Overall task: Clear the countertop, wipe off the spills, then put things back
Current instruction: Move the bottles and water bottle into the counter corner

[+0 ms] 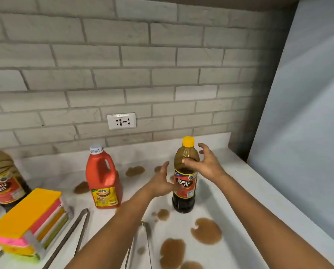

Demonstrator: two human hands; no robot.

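I see the dark soy-sauce bottle (185,177) upright toward the far right of the white table (249,206), yellow-capped, its red label reading "DATU PUTI", with my right hand (205,164) spread open around its shoulder and my left hand (162,181) open just beside its label, neither closed on it. Brown spills (207,231) blotch the table near and far of it, and to the left stands a red "UFC" jug (103,177). Further left are metal tongs (73,235), a stack of coloured sponges (28,220) and a bigger "DATU PUTI" bottle (4,181).
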